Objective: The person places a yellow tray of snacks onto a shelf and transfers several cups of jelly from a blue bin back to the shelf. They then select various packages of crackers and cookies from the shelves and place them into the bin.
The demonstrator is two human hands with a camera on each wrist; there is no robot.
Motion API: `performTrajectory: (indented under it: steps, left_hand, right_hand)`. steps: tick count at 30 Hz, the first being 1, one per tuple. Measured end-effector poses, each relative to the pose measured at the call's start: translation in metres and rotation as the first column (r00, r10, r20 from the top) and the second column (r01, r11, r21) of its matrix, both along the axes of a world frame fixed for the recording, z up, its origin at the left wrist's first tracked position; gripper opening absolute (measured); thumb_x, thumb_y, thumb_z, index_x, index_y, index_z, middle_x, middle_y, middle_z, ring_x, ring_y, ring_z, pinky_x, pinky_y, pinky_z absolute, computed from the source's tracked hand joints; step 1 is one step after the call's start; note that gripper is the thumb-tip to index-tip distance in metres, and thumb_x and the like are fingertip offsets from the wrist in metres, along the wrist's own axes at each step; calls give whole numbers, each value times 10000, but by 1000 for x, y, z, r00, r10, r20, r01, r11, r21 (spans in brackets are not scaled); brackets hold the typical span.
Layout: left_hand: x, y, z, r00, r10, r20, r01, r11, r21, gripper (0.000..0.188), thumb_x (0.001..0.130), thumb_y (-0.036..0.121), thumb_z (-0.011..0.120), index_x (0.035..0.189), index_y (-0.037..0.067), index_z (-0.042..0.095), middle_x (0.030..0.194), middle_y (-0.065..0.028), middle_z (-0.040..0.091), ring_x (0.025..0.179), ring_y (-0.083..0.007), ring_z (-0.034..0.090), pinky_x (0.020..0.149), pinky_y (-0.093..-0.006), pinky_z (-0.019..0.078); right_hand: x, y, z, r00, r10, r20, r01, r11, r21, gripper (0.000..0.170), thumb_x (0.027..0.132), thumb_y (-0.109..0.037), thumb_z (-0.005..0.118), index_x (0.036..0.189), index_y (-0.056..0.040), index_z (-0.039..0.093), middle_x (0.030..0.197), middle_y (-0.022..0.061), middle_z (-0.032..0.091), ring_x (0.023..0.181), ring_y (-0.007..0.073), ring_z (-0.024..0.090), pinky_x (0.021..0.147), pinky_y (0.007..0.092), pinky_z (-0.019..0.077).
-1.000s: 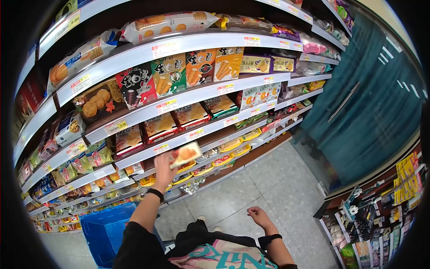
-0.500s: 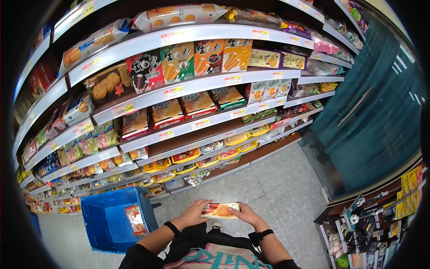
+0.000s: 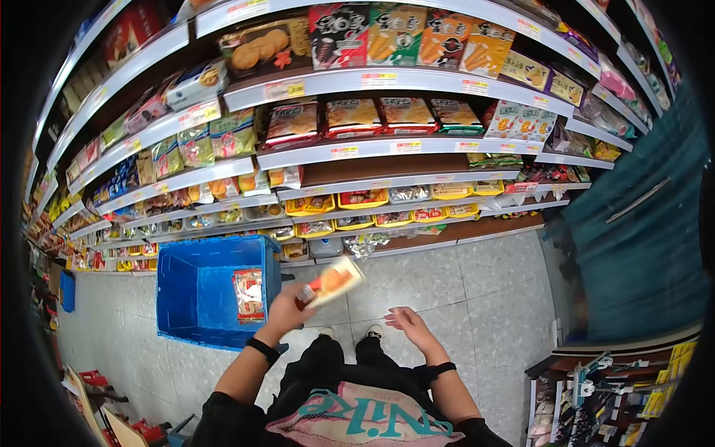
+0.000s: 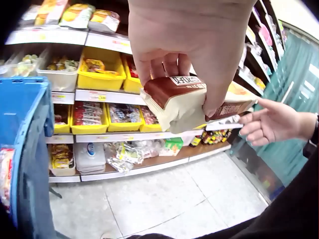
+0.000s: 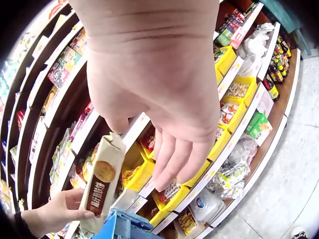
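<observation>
My left hand (image 3: 287, 309) grips one end of a biscuit packet (image 3: 334, 281), cream and brown with a round biscuit pictured on it. In the left wrist view the thumb and fingers close around the packet (image 4: 182, 107) from both sides. To the right, apart from the packet, my right hand (image 3: 408, 324) is held out with its fingers extended and nothing in them. A blue crate (image 3: 216, 290) stands on the floor left of my left hand. Inside it, against the right side, lies a red and clear snack packet (image 3: 249, 294).
Curved shelves (image 3: 402, 147) of boxed and bagged snacks fill the area ahead. Low down sit yellow bins (image 3: 363, 198) of small packets. A teal curtain (image 3: 633, 261) hangs at the right, above a rack of goods (image 3: 596, 402). Wooden-topped red items (image 3: 112, 402) stand at lower left.
The left hand brought the packet from the shelf to the right hand, and both held it. Now the right hand has let go, and the left holds it nearer the crate. The view has turned left.
</observation>
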State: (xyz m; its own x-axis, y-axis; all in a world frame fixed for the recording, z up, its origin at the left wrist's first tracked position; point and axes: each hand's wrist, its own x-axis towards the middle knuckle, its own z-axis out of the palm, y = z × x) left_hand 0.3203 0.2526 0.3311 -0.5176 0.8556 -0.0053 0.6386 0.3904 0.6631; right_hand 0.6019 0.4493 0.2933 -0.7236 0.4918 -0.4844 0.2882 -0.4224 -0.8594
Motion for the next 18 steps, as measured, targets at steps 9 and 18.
performTrajectory:
  steps: [9, 18]
  left_hand:
    - [-106, -114, -70, 699, 547, 461, -648, 757, 85, 585, 732, 213, 803, 1097, -92, 463, 970, -152, 621, 805, -183, 640, 671, -287, 537]
    - [-150, -192, -107, 429, 698, 573, -405, 716, -569, 709, 707, 334, 789, 1128, -133, 461, 994, -177, 607, 815, -197, 651, 587, -342, 567]
  right_hand:
    - [-7, -43, -7, 984, -56, 171, 27, 985, 172, 323, 942, -230, 555, 1127, 34, 537, 1048, 148, 644, 970, 221, 633, 852, 314, 491]
    - [-51, -128, -12, 975, 13, 222, -76, 957, 279, 323, 920, -222, 592, 1126, 24, 556, 1030, 126, 646, 951, 199, 636, 843, 303, 480]
